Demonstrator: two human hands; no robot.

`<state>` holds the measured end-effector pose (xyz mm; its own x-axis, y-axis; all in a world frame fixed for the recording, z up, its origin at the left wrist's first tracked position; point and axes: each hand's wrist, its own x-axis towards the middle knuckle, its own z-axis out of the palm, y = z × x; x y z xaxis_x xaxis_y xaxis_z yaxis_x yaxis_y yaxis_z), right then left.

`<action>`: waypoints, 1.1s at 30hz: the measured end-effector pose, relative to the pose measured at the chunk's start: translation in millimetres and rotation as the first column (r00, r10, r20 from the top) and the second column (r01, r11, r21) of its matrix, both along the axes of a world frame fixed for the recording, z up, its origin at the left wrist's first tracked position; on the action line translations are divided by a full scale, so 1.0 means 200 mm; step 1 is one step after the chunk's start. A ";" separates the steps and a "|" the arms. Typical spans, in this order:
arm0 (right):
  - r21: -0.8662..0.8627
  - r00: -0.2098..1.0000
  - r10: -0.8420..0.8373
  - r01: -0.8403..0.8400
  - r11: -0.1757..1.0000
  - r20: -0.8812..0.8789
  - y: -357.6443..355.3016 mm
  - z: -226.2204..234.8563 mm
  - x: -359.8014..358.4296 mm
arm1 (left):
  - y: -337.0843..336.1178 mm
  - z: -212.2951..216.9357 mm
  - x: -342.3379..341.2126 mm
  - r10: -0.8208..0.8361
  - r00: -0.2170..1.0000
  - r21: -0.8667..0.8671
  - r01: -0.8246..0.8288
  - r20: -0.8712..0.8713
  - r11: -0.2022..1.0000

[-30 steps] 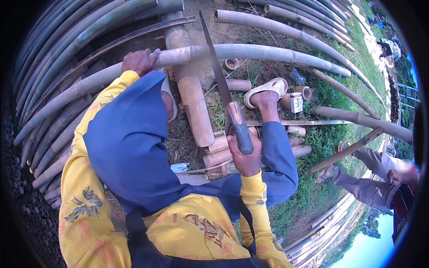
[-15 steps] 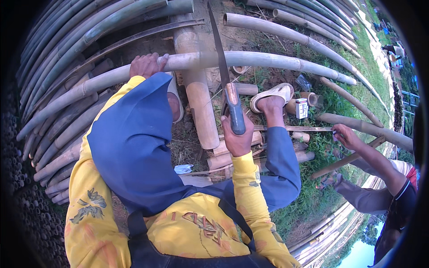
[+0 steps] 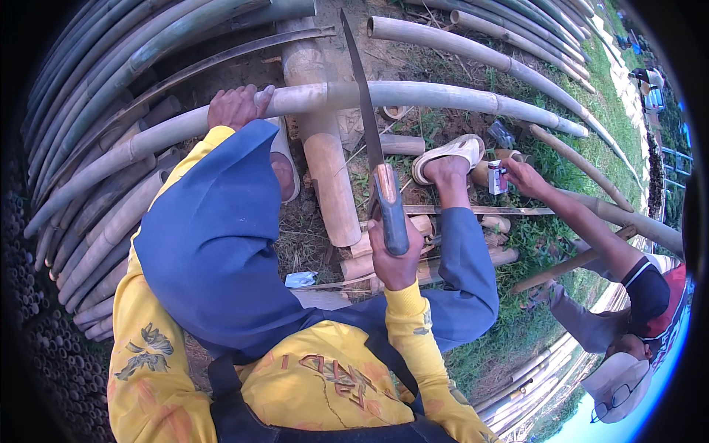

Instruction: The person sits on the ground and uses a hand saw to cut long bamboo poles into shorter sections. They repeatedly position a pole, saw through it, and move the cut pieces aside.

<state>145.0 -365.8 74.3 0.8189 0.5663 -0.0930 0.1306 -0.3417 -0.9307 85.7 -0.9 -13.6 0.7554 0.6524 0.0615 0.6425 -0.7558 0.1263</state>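
Observation:
My right hand (image 3: pixel 397 257) is closed round the dark handle of a hand saw (image 3: pixel 368 111), whose long blade points away from me and crosses a long bamboo pole (image 3: pixel 458 97). My left hand (image 3: pixel 238 108) grips that same pole left of the blade, with the fingers over its top. The pole lies across a thick bamboo log (image 3: pixel 331 173) that runs away from me between my feet. Whether the teeth have entered the pole cannot be made out.
Bamboo poles (image 3: pixel 111 59) are stacked on the left, with more at the far right. At right, a co-worker's hand (image 3: pixel 526 179) touches a small white-and-red box (image 3: pixel 498 178) on cut bamboo near my sandal (image 3: pixel 454 156). Short offcuts (image 3: pixel 369 266) lie between my legs.
My right hand has drawn the saw back toward me. The co-worker has leaned in, and their hand has moved from the bamboo strip to the small box. My left hand stays on the pole.

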 end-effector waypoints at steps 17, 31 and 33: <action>0.024 0.999 -0.028 0.029 0.999 -0.045 -0.27 0.17 -0.07 | 0.02 -0.09 -0.01 0.019 0.996 0.052 -0.014 -0.085 0.999; 0.113 1.000 0.000 0.002 0.994 -0.013 -0.08 -0.16 0.01 | 0.17 0.09 -0.02 -0.260 0.944 -0.280 0.197 -0.206 0.939; 0.120 0.998 0.023 -0.016 0.993 -0.054 -0.08 -0.15 -0.02 | 0.21 0.11 -0.02 -0.222 0.896 -0.279 0.116 -0.385 0.953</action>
<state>142.0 -381.2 44.8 0.8031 0.5919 -0.0681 0.0835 -0.2251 -0.9708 82.6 40.5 7.8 0.7789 0.4669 -0.4188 0.5420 -0.8370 0.0750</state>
